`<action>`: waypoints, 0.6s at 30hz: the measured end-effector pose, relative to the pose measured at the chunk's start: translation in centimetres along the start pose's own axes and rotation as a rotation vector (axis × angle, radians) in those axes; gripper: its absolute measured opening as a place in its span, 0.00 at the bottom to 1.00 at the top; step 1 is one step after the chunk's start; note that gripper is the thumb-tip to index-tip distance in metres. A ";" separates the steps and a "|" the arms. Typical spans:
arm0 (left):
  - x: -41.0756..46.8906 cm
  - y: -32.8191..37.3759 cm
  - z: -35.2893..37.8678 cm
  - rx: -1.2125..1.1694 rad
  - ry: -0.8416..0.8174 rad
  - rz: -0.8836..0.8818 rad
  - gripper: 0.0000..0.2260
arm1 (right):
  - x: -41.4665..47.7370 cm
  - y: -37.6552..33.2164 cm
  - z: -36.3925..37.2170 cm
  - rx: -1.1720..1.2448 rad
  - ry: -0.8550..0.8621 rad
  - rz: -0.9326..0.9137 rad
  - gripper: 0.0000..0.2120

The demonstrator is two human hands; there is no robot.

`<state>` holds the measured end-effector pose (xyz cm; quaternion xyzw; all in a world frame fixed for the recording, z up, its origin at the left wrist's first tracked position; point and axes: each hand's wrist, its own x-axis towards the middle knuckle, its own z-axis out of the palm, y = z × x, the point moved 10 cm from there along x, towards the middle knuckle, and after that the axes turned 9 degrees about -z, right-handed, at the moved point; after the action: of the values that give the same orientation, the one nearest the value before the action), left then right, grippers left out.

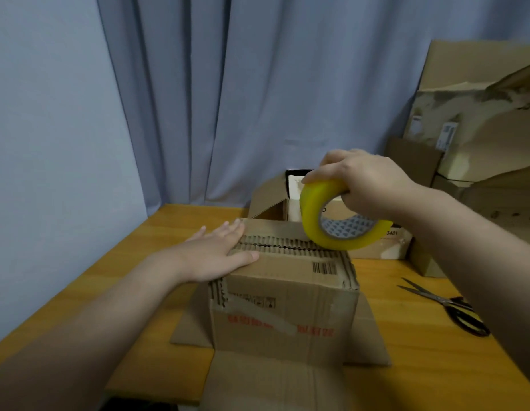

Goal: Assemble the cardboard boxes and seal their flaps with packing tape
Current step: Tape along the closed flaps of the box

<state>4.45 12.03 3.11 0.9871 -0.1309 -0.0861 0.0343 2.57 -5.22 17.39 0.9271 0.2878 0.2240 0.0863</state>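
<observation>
Centrally, on the wooden table (421,366) that fills the lower frame, stands the cardboard box (284,310), its top flaps folded shut and meeting along a torn, corrugated seam. Its board looks light but stiff, likely to slide or spring open unless pressed, so I judge the flat top the place to hold it. My left hand (219,256), left of centre, lies flat on that top, fingers extended and close together, gripping nothing. My right hand (361,185), right of centre, has its fingers curled through the core of the yellow tape roll (332,215), clamped on its rim; the roll's lower edge touches the seam. Scissors (444,307) lie at the right edge.
</observation>
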 end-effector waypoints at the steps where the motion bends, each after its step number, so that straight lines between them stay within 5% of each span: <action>1: 0.0 0.0 -0.2 0.031 0.004 -0.008 0.34 | 0.0 -0.2 0.1 0.000 0.004 -0.004 0.30; 5: -0.4 2.2 -1.4 0.186 0.075 -0.006 0.33 | 0.6 -0.5 0.0 -0.016 -0.015 -0.033 0.30; 9: -1.3 7.8 0.2 0.142 0.024 0.127 0.47 | 1.5 -1.4 0.5 -0.025 -0.018 -0.084 0.30; 14: -1.1 7.1 -0.2 0.134 0.077 0.162 0.49 | -0.6 0.6 -0.1 0.435 0.166 -0.091 0.29; 18: -0.9 6.0 0.0 0.145 0.030 0.137 0.52 | -1.5 0.8 0.3 0.323 0.160 -0.028 0.33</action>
<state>2.06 6.46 3.78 0.9769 -0.2032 -0.0591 -0.0293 1.99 -6.72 16.84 0.9041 0.3387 0.2468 -0.0838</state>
